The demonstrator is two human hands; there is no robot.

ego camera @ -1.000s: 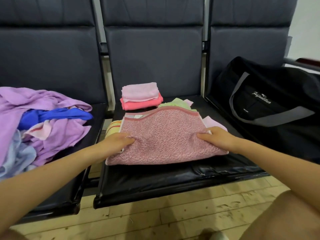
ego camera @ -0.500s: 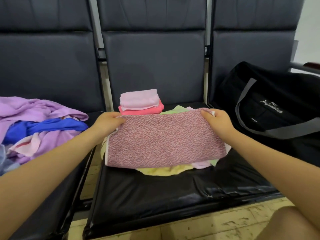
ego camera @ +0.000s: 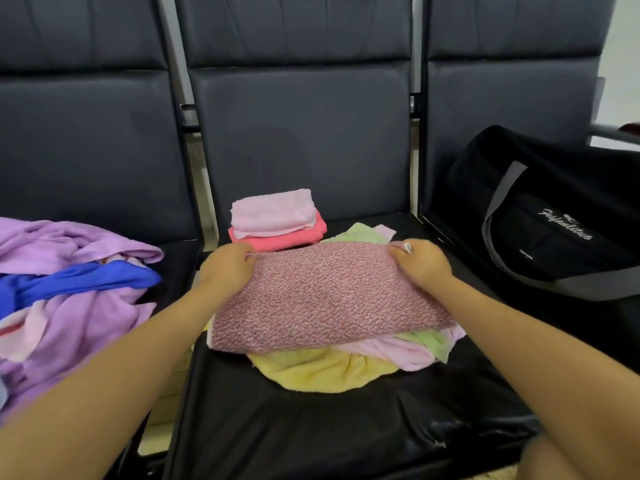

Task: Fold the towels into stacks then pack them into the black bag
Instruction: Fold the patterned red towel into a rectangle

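Pinched at its two far corners: left hand (ego camera: 227,268) curled on the left corner of the speckled pink towel (ego camera: 329,299), right hand (ego camera: 420,263) curled on the right corner, fingertips buried in cloth at both ends. Lay spread from those fingers back toward the wrists, long axis running straight across from one hand to the other, near edge slack and resting over a loose heap of unfolded towels (ego camera: 322,372), yellow, green and pale pink, on the middle seat (ego camera: 311,438). Sat equally close to both hands, so no nearer arm to favour.

Just beyond the left fingers, almost touching the knuckles: the folded stack (ego camera: 277,220), pale pink over coral, against the seat back. Well off to the outside of the right fingers, on the next seat: the black bag (ego camera: 554,230). Out past the left forearm, another pile of laundry (ego camera: 69,289), purple and blue.

Judged a fold mid-way, one crease laid. Probably called for bringing one short end across to the other along that long axis, then a short carry forward and left onto the stack. Risk: dragging up the loose cloth beneath.
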